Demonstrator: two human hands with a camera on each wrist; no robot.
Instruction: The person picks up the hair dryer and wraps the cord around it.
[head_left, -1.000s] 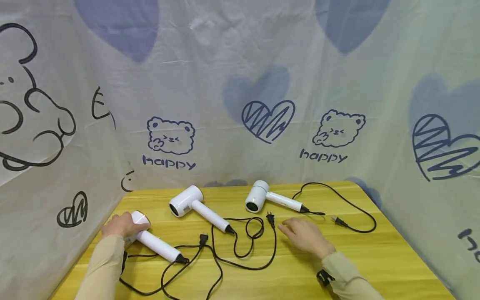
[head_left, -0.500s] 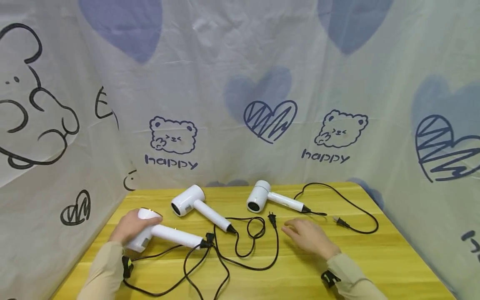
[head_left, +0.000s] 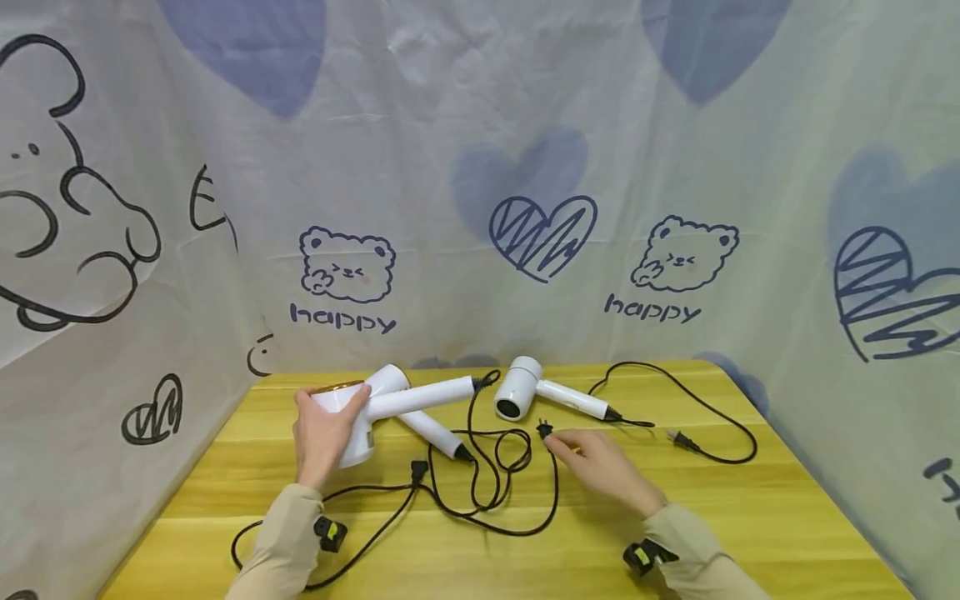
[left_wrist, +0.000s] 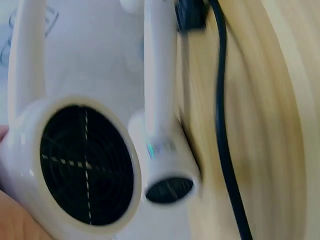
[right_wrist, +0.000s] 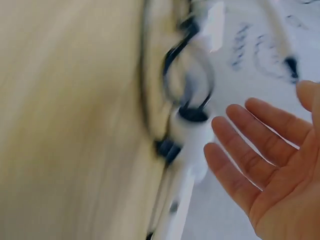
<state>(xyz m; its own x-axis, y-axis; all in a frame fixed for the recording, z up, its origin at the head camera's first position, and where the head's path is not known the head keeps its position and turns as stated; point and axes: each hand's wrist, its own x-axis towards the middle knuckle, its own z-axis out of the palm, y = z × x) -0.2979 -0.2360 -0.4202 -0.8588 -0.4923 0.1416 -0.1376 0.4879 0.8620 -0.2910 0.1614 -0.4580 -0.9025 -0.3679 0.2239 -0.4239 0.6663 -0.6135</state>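
Note:
My left hand (head_left: 324, 442) grips a white hair dryer (head_left: 427, 396) by its barrel, thumb on the near side. The dryer is raised, its handle pointing right and slightly up, and it overlaps a second white hair dryer (head_left: 433, 435) lying behind. In the left wrist view the held dryer's round dark grille (left_wrist: 87, 165) faces the camera. My right hand (head_left: 603, 468) is over the table, fingertips right at a black two-pin plug (head_left: 545, 429). Its fingers look straight and spread in the right wrist view, with nothing in the palm (right_wrist: 290, 200).
A third white hair dryer (head_left: 520, 387) lies at the back right, its black cord (head_left: 738, 429) looping to another plug (head_left: 682, 442). Black cords tangle across the middle of the wooden table (head_left: 750, 525), with one more plug (head_left: 419, 471) among them. Printed cloth walls (head_left: 450, 100) enclose the back and sides.
My left hand has lifted the left hair dryer and carried it right and back, its handle swinging upward and its cord following. My right hand has shifted slightly, its fingertips closer to the plug.

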